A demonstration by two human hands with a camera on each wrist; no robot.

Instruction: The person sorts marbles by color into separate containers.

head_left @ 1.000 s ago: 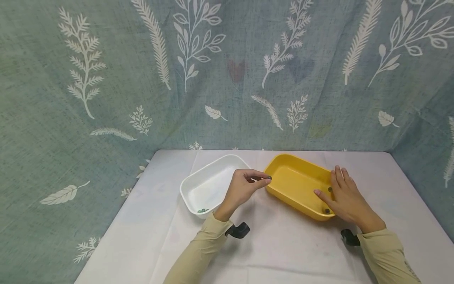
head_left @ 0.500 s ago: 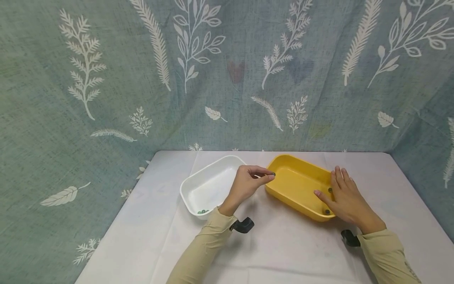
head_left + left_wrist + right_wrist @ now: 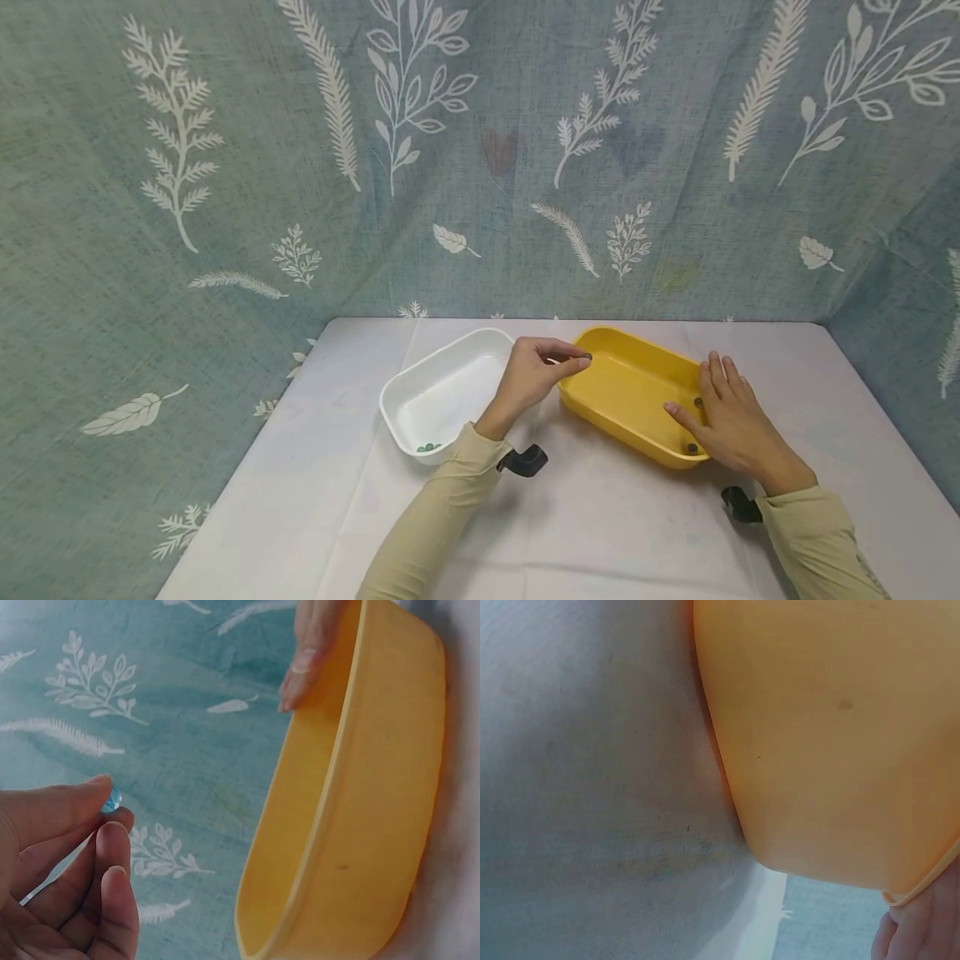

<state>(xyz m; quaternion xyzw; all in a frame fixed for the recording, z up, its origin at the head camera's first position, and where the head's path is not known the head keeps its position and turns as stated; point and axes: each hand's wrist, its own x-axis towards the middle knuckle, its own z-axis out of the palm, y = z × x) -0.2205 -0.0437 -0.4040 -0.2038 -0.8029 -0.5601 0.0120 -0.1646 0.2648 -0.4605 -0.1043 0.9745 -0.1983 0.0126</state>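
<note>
My left hand (image 3: pixel 531 373) pinches a small glass marble (image 3: pixel 112 799) between thumb and fingertips. In the left wrist view the marble looks clear and light blue, partly covered by the fingers. It is held above the near-left end of a yellow basin (image 3: pixel 617 427). My right hand (image 3: pixel 738 421) rests on the basin's right end, its fingers straight along the rim and the thumb over the inside. Two dark marbles (image 3: pixel 692 448) lie inside the basin near that thumb. To the left, a white basin (image 3: pixel 442 396) has several green marbles (image 3: pixel 428 447) in its near corner.
Both basins stand on a table with a white cloth (image 3: pixel 600 533). A blue-green curtain (image 3: pixel 480 167) with white leaf prints hangs behind the table and along its sides. Each wrist carries a black camera mount (image 3: pixel 525 461).
My left hand has moved a little right and away from me with the marble, from beside the yellow basin's left rim to over it. The right hand and both basins have stayed put.
</note>
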